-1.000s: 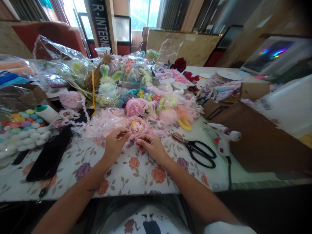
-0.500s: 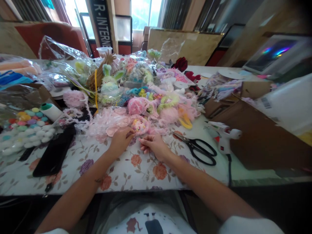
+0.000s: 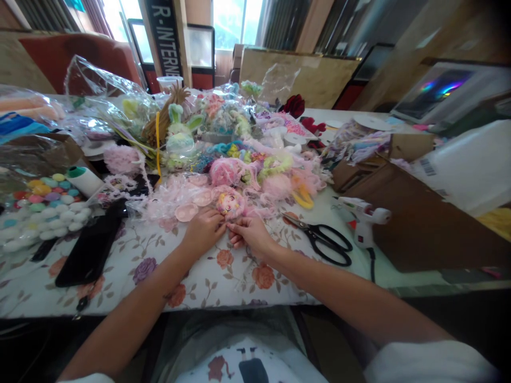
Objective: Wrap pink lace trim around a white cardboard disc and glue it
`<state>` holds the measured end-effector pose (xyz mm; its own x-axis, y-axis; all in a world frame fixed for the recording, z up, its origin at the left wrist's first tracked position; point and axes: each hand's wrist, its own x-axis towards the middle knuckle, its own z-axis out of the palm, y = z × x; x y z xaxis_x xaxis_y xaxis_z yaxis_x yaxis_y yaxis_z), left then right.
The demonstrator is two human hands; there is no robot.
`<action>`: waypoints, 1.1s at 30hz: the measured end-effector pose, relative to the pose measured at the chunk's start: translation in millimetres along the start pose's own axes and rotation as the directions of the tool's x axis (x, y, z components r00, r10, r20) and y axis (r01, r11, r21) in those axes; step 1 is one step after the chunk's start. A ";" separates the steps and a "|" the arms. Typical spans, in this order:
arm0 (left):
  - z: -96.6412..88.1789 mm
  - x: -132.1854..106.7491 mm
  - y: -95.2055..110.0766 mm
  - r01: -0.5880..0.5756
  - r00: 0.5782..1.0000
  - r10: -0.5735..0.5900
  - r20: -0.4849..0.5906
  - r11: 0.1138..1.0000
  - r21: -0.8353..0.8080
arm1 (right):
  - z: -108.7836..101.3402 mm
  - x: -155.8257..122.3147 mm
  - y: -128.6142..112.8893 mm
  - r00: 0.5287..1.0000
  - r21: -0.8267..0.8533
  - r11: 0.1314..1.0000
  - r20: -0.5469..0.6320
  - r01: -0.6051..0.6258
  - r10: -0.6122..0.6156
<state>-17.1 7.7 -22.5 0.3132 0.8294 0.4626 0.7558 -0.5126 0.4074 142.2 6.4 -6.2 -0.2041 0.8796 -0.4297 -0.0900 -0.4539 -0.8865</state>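
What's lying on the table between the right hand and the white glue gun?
In the head view, black-handled scissors lie between the right hand and the glue gun.

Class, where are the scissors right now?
In the head view, the black-handled scissors lie right of centre, between the right hand and the glue gun.

head view | from wearer's head | faces forward and down | near the tablecloth (image 3: 239,291)
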 end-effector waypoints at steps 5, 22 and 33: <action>2.4 3.6 -4.8 0.062 0.998 -0.061 0.014 0.995 -0.082 | -1.1 -2.3 0.2 1.000 0.013 1.000 -0.020 0.011 -0.011; -0.6 17.8 -10.0 0.393 0.917 -0.352 0.187 0.714 -0.580 | 7.8 -2.6 -3.6 0.995 0.118 0.991 -0.061 -0.067 0.075; -10.8 20.7 -2.9 0.485 0.856 -0.415 0.307 0.440 -0.756 | 17.6 -12.3 -12.5 0.987 0.200 0.977 -0.128 -0.074 0.101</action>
<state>-19.0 24.0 -5.6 0.1313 0.9912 -0.0149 0.0493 0.0085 0.9987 128.6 -1.2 13.2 -0.0860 0.8403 -0.5352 -0.2677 -0.5370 -0.8000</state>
